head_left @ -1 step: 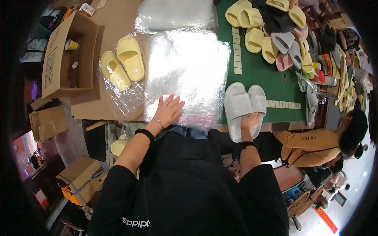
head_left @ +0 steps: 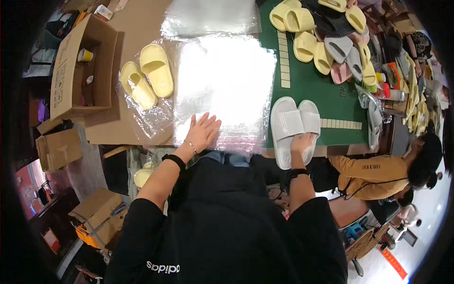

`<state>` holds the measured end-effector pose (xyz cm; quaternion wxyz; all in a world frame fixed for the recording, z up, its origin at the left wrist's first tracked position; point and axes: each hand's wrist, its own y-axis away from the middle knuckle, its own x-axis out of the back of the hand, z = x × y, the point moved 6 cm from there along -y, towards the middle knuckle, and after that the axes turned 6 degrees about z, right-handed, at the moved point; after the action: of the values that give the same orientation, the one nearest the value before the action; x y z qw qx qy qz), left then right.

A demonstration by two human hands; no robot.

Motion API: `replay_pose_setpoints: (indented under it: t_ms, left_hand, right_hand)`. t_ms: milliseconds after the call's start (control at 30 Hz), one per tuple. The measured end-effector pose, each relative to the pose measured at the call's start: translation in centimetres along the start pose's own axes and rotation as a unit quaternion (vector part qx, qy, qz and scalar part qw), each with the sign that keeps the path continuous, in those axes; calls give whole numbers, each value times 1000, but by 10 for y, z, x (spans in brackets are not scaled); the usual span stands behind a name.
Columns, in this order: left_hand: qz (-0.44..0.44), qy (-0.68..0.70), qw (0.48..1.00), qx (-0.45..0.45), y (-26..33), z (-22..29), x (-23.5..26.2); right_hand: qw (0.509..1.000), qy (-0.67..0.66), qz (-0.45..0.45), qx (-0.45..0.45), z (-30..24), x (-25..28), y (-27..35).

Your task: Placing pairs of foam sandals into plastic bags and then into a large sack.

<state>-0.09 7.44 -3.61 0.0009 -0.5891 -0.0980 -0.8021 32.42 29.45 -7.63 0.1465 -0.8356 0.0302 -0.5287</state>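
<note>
My left hand (head_left: 202, 132) lies flat, fingers apart, on the near edge of a stack of clear plastic bags (head_left: 227, 80) spread over the table. My right hand (head_left: 301, 144) grips the heel end of a pair of pale grey slippers (head_left: 294, 124) that lie side by side on the green mat (head_left: 312, 87) at the table's front edge. A pair of yellow slippers (head_left: 145, 80) sits in a clear bag to the left of the stack.
An open cardboard box (head_left: 78, 66) stands at the left on brown cardboard sheeting. A heap of yellow, grey and pink slippers (head_left: 331, 38) fills the far right of the mat. Another person in a mustard top (head_left: 378, 173) sits at the right. Boxes lie on the floor at left.
</note>
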Motion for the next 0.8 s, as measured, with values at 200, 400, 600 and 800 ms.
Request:
replay_pose_setpoints:
  t_ms: [200, 400, 600, 800]
  left_hand:
    - [76, 223, 964, 120, -18, -9, 19]
    - [52, 297, 946, 120, -37, 1, 23]
    - [109, 298, 947, 57, -39, 21, 40]
    - [55, 307, 949, 37, -36, 18, 39]
  right_hand:
    - [910, -380, -108, -122, -41, 59, 0]
    - [912, -264, -314, -3, -121, 152, 39]
    - [928, -202, -264, 170, -132, 130, 78]
    - [933, -202, -251, 163, -139, 142, 84]
